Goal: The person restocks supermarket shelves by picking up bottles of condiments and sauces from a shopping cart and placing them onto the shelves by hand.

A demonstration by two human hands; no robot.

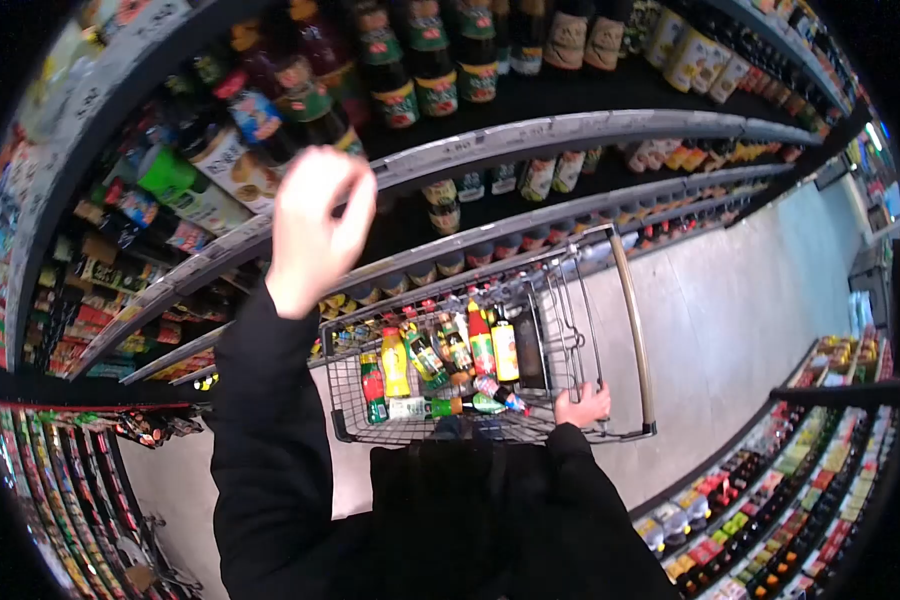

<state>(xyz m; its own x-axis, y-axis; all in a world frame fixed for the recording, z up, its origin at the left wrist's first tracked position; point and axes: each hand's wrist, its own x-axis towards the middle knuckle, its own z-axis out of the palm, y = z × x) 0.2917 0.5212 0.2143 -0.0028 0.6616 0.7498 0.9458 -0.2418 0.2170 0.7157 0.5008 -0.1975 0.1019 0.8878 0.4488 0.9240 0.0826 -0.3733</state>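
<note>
My left hand [320, 230] is raised in front of the shelf, slightly blurred. Its fingers curl, the thumb stands apart, and no object shows in the gap. Just beyond it is a dark bottle with a green label [308, 100]. Lower right, my right hand [582, 405] is closed around the near side of a wire shopping cart [345, 425]. Inside the cart lie several bottles, among them a yellow bottle [395, 365], a red bottle with a green label [480, 345] and a dark bottle with a yellow label [505, 350].
Shelves of bottles and jars curve across the top, with a price rail [530, 135] along the edge. The cart's handle [633, 330] is at its right end. Grey floor [720, 300] stretches right. More stocked shelves [770, 500] stand lower right and lower left.
</note>
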